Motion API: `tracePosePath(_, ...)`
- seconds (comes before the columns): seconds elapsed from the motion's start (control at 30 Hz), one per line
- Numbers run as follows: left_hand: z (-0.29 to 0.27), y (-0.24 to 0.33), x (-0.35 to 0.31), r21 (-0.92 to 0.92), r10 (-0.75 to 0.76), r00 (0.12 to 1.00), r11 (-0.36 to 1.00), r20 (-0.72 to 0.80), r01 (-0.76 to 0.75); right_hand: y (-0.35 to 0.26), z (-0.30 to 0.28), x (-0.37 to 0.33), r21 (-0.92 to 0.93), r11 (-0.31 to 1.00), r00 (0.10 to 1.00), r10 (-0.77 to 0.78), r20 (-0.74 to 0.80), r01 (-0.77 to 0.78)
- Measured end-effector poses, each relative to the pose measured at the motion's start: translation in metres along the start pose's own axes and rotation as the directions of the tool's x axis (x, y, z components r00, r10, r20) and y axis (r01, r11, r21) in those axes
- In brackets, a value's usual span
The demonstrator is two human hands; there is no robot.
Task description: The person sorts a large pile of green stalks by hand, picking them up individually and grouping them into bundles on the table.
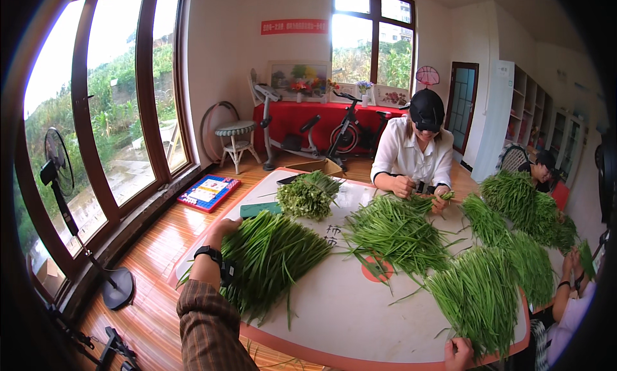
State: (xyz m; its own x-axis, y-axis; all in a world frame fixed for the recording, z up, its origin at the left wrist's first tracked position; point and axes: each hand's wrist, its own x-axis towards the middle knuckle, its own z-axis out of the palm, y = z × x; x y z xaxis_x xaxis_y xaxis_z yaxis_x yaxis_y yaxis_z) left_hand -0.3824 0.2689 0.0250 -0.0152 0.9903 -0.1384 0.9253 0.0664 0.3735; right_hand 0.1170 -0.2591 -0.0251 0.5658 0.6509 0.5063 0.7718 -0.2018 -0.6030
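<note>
I watch through the left of two fisheye cameras on the wearer's head. From above the near side of the white table [379,326], it faces forward and down, close enough that the left hand [225,229] and its plaid sleeve [205,319] loom large, while the right hand [457,354] sits at the bottom border. My wide angle reaches beyond the co-worker opposite [414,146] to the back window [373,43]; the tall left-hand window frames [144,88] bow near the dark, rounded rim.
</note>
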Motion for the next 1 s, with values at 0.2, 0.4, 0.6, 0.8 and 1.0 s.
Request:
tracePosePath(0.2, -0.037, -0.035, -0.042, -0.322, -0.08, 0.96, 0.932, 0.268, 0.167, 0.004, -0.004, 0.003, -0.078, 0.997, 1.0, -0.008, 0.004, 0.008)
tracePosePath(0.4, -0.041, -0.072, -0.07, -0.309, -0.159, 0.958, 0.923, 0.24, 0.231, -0.002, -0.005, 0.006, -0.084, 0.995, 0.998, -0.06, -0.007, 0.059)
tracePosePath(0.6, -0.031, -0.052, -0.073, -0.411, -0.067, 0.926, 0.882, 0.372, 0.229, -0.011, -0.006, 0.003, -0.08, 0.997, 0.999, -0.006, 0.043, 0.009)
tracePosePath(0.8, -0.019, -0.033, -0.071, -0.214, -0.039, 0.944, 0.97, 0.328, 0.115, -0.007, -0.01, 0.007, -0.073, 0.995, 0.997, -0.062, 0.035, 0.065)
tracePosePath(1.0, -0.05, -0.039, -0.085, 0.131, -0.024, 0.998, 0.991, 0.054, 0.017, 0.003, -0.003, 0.011, 0.072, 0.984, 0.982, -0.157, -0.104, 0.165)
